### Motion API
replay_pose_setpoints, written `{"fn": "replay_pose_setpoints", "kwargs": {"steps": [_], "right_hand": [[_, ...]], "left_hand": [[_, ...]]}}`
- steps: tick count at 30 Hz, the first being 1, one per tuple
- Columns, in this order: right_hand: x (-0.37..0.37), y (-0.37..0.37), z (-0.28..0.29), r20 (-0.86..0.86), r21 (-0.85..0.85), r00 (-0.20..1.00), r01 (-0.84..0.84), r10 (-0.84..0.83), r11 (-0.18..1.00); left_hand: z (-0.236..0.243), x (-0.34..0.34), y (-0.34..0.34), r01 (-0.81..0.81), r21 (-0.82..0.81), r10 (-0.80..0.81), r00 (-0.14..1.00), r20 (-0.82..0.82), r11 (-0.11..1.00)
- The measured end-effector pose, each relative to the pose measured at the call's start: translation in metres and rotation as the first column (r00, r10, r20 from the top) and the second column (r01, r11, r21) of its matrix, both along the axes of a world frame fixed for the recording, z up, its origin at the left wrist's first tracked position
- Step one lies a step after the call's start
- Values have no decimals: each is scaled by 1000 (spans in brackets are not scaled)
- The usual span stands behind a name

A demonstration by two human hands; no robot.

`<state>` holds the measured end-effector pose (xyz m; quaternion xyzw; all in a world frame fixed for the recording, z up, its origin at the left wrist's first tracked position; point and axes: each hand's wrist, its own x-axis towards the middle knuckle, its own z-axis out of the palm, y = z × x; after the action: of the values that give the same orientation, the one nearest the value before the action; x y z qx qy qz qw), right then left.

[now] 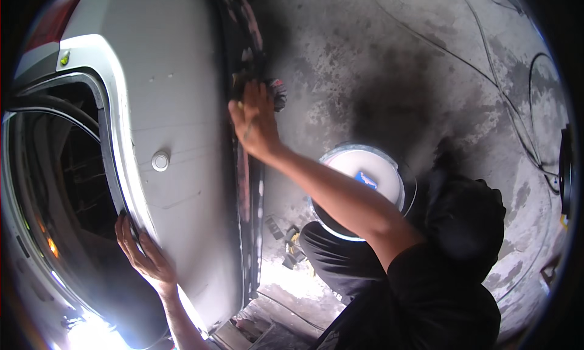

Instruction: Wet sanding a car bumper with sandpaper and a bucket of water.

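My right hand (258, 122) presses against the dark lower edge (244, 198) of a car's pale grey panel (188, 107), with pinkish and whitish worn patches along it. Under its bent fingers is a dark pad with a grey-and-red patterned end (279, 94); the hand hides most of it. My left hand (146, 259) lies on the panel's other side, fingers apart along the bright rim of the window (67, 161). Nothing shows in its grasp. A round knob-like fitting (160, 161) sits on the panel between the hands.
A bucket of whitish liquid (340, 158) stands by my knee (331, 252), partly behind my right forearm; a blue piece (366, 179) is in it. Dark cables (486, 76) cross the stained concrete floor (340, 64). Small dark pieces (292, 246) lie below the panel.
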<state>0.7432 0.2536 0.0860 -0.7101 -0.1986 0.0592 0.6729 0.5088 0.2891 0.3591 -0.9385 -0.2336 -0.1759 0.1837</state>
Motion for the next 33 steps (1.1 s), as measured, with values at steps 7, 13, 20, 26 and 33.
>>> {"fn": "replay_pose_setpoints", "kwargs": {"steps": [7, 13, 20, 26, 33], "right_hand": [[-26, 0, -13, 110, 121, 994, 6, -20, 993], [10, 14, -24, 10, 114, 998, -56, 55, 992], [84, 23, -20, 37, 146, 999, 8, -13, 989], [17, 12, -26, 121, 122, 991, -74, 59, 990], [81, 19, -42, 155, 196, 987, -62, 32, 979]], "left_hand": [[3, 2, -4, 25, 41, -23, 999, -41, 999], [-1, -2, 0, -32, -7, 32, 999, -5, 999], [1, 1, -1, -7, 7, 7, 1000, -13, 1000], [2, -1, -3, -18, 26, 19, 1000, -25, 999], [-1, 3, -5, -34, -14, 34, 999, -9, 999]]}}
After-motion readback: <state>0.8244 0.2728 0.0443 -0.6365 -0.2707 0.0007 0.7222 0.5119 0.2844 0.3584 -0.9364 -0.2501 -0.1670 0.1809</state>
